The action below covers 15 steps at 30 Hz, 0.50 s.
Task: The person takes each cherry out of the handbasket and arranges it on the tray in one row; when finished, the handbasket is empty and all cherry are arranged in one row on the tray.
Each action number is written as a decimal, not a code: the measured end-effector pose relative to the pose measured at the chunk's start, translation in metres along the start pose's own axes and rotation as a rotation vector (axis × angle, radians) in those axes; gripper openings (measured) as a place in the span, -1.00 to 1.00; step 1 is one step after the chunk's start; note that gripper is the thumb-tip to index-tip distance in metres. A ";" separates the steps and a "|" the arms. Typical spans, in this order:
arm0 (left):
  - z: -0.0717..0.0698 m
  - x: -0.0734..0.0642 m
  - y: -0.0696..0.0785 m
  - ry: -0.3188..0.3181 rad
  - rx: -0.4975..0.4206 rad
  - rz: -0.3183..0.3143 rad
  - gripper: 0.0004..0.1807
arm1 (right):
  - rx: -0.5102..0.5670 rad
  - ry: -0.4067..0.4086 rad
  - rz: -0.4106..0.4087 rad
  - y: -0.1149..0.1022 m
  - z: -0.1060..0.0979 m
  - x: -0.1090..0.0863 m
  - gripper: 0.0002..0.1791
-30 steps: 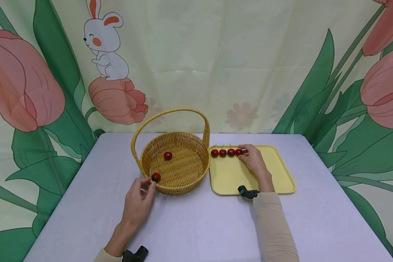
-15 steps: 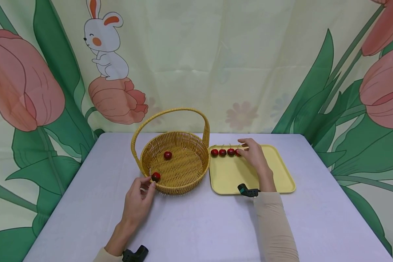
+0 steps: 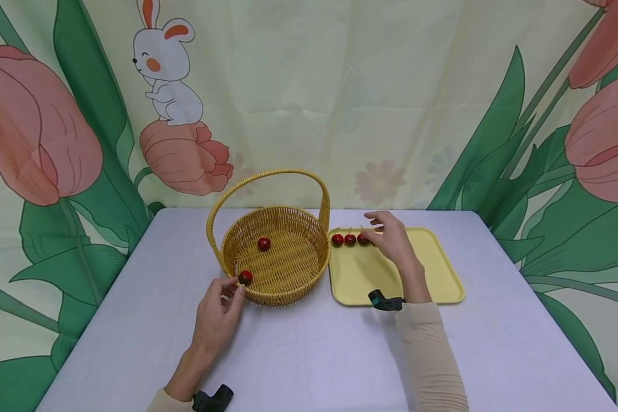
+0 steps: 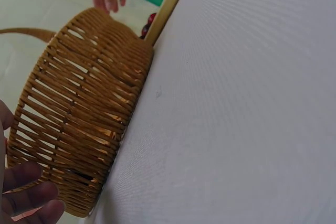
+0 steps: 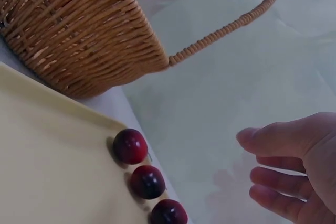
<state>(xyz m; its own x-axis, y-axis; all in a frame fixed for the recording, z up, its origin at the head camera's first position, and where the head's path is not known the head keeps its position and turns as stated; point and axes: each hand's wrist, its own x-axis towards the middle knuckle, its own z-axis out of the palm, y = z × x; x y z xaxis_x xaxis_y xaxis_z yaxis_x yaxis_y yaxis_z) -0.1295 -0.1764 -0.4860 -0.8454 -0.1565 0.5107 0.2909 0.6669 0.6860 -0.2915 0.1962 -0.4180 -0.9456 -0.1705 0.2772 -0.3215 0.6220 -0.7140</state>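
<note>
My left hand (image 3: 218,315) pinches a dark red cherry (image 3: 245,278) at the near left rim of the wicker basket (image 3: 288,297). In the left wrist view its fingers (image 4: 31,198) lie beside the basket wall. A second cherry (image 3: 264,244) lies on the basket floor. My right hand (image 3: 393,240) hovers above the back of the yellow tray (image 3: 357,280). In the right wrist view, nothing shows between its thumb and parted fingers. Three cherries (image 5: 130,146) stand in a row along the tray's back edge; my right hand hides the spot to their right in the head view.
The basket's tall arched handle (image 3: 268,173) rises between the hands, and its right side meets the tray's left edge. A white cloth (image 3: 309,355) covers the table. A printed curtain (image 3: 391,103) hangs right behind the table's back edge.
My right hand has left the fourth cherry in the row, lifting and shifting left over the others. The left hand and its cherry have stayed put.
</note>
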 end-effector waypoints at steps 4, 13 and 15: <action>0.000 0.000 -0.001 0.002 0.002 -0.003 -0.71 | 0.006 -0.011 -0.009 -0.009 0.003 -0.001 -0.51; 0.000 0.000 -0.001 0.001 0.009 -0.007 -0.72 | 0.000 -0.023 -0.122 -0.028 0.016 -0.002 -0.55; 0.000 0.000 -0.001 0.000 0.010 -0.009 -0.72 | 0.008 -0.026 -0.152 -0.033 0.019 -0.003 -0.57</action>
<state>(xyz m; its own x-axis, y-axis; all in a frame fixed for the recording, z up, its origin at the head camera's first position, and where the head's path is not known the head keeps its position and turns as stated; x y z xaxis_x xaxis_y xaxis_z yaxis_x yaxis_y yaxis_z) -0.1295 -0.1765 -0.4868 -0.8481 -0.1624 0.5044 0.2789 0.6726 0.6855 -0.2794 0.1617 -0.4068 -0.8868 -0.2822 0.3661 -0.4616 0.5815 -0.6699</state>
